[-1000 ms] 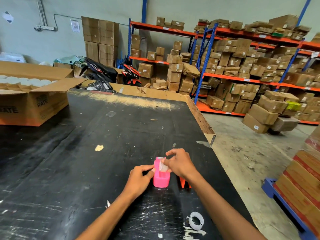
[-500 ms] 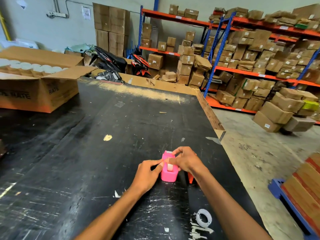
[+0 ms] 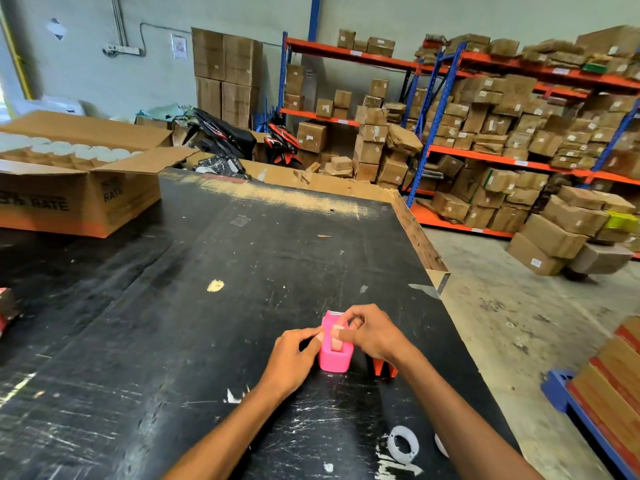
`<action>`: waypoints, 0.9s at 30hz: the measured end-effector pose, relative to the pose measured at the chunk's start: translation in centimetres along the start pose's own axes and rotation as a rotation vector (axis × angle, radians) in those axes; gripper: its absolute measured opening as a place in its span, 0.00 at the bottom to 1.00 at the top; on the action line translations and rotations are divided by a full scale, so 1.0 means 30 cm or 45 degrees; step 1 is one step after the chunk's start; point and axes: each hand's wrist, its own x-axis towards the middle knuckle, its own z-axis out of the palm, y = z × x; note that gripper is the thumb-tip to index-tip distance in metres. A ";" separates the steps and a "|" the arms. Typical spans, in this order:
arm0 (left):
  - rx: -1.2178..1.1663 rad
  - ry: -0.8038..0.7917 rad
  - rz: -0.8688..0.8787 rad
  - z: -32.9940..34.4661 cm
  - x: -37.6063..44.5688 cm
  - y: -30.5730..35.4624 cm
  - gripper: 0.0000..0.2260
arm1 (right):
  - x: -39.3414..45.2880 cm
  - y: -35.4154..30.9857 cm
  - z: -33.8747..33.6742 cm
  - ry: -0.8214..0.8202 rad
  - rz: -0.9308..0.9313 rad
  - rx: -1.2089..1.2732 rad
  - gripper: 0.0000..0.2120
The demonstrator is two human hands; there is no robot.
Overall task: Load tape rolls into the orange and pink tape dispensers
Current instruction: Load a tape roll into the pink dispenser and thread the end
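An open cardboard box (image 3: 79, 199) sits far left on the black table (image 3: 173, 323); racks (image 3: 519, 161) of cartons stand behind.

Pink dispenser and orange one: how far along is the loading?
Nothing looks finished. Both hands, left hand and right hand, are seating tape in the pink dispenser. The orange dispenser waits behind the right wrist, contents hidden. A spare tape roll lies nearby.
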 end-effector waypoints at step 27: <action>-0.087 -0.086 -0.026 0.015 0.046 0.015 0.14 | 0.197 -0.011 -0.076 -0.009 -0.201 -0.110 0.19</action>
